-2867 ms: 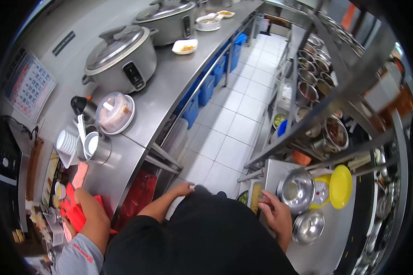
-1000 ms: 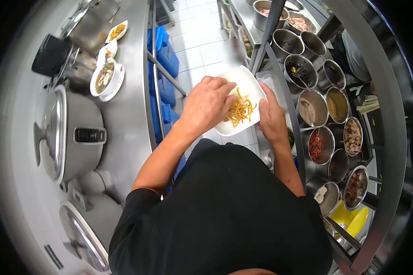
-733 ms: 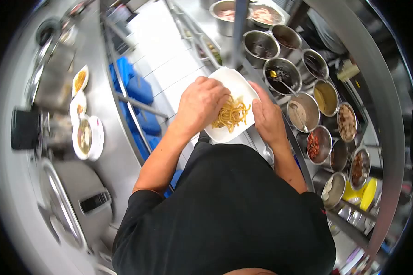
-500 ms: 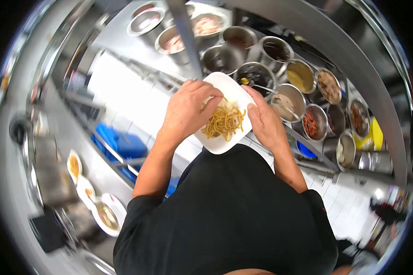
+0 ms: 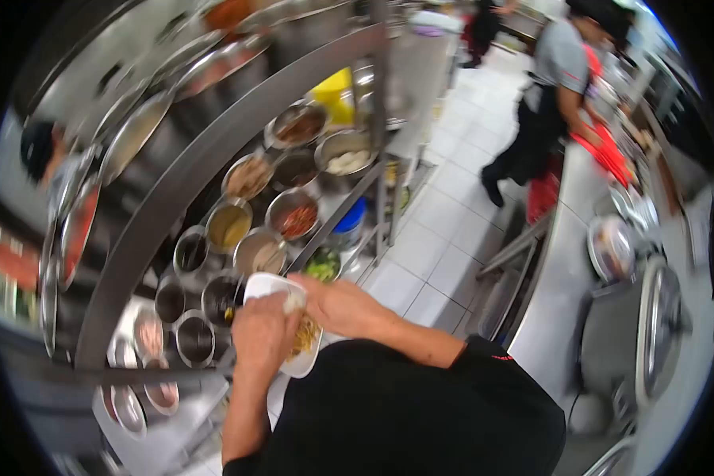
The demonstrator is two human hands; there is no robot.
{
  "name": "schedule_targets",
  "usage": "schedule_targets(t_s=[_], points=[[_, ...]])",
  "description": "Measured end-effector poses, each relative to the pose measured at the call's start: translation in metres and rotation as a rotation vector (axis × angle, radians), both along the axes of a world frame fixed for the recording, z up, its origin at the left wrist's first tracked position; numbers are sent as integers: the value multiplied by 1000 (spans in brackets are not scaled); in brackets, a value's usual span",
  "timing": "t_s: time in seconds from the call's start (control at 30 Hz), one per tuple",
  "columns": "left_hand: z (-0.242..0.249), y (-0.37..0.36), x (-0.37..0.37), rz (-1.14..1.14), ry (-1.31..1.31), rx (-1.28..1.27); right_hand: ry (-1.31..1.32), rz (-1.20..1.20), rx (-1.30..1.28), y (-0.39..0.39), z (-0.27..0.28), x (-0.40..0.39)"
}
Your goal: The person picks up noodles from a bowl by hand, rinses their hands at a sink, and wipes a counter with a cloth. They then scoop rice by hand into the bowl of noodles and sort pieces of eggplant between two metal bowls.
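Note:
A white oblong dish [image 5: 300,362] holds brown noodles [image 5: 304,337] with some pale food [image 5: 294,301] at their upper end. My right hand [image 5: 337,305] grips the dish by its right rim. Over the dish's left part lies my left hand [image 5: 263,329], its fingers curled together by the pale food; what they pinch is hidden. Steel pots of ingredients stand just beyond the dish, among them one with a pale mixture and a ladle [image 5: 258,252] and one with red pieces [image 5: 296,216].
A grey metal shelf frame [image 5: 166,190] arches over the pots. Green vegetables [image 5: 323,264] and a blue container [image 5: 351,214] sit near its right bar. Across the tiled aisle [image 5: 420,246], another person [image 5: 551,95] handles red material at a steel counter [image 5: 541,317] with a large lidded pot [image 5: 631,337].
The view has swung right, bringing the aisle and the other person into sight. Both hands remain at the dish, which now shows lower and further left.

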State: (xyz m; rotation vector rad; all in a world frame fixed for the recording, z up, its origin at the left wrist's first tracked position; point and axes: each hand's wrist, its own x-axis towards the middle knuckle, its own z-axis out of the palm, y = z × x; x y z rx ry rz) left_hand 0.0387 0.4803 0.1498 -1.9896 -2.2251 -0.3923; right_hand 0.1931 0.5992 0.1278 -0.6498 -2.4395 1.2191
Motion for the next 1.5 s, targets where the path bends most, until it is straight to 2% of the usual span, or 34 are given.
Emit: schedule_targets(t_s=[0.1,0.3,0.47,0.57,0.7,0.8,0.93,1.07,1.17,1.23,1.33,1.5], points=[[7,24,25,-92,-12,-218,11,-130,-34,-5,-2,28],[-1,68,50,-401,-204,-103,-54,-352,-119,2,-3,84],[12,99,76,-385,-439,-54,35,-445,-94,25,-10,121],[-3,125,88,-495,-414,-12,30,-468,-105,54,-14,139],[0,165,118,-365,-543,-203,-62,-462,-125,97,-7,171],[-28,207,128,-296,-1143,-316,-14,-520,-164,127,-9,198],[-26,254,159,-312,-1518,-406,-19,-601,-134,161,-18,238],[-14,291,190,-329,-1473,-475,31,-683,-150,184,-22,280],[-3,316,213,-469,-1657,-577,90,-761,-195,192,-17,300],[15,329,229,-482,-1718,-666,100,-807,-288,193,-4,311],[38,354,240,-533,-1809,-733,161,-888,-260,197,0,320],[71,387,257,-619,-1732,-868,275,-1021,-276,204,0,334]])
